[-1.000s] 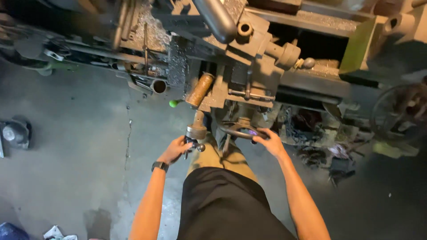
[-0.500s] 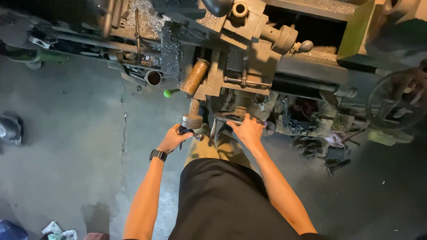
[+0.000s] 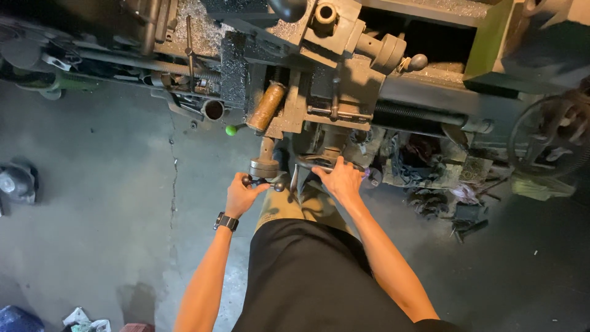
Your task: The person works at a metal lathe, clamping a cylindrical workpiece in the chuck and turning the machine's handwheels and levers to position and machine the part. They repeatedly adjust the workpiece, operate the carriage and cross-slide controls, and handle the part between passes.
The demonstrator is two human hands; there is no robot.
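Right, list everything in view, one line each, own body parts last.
lathe: one, grey-green, across the top
ball-ended crank handle: one, dark metal, in the left hand
handwheel: one, dark, under the right hand
brass-coloured cylinder: one, on the lathe front
green knob: one, left of the cylinder
concrete floor: grey, cracked, left side
rags and scrap: dark pile, under the lathe at right
wristwatch: one, black, left wrist
left hand: gripping the crank handle
right hand: on the handwheel
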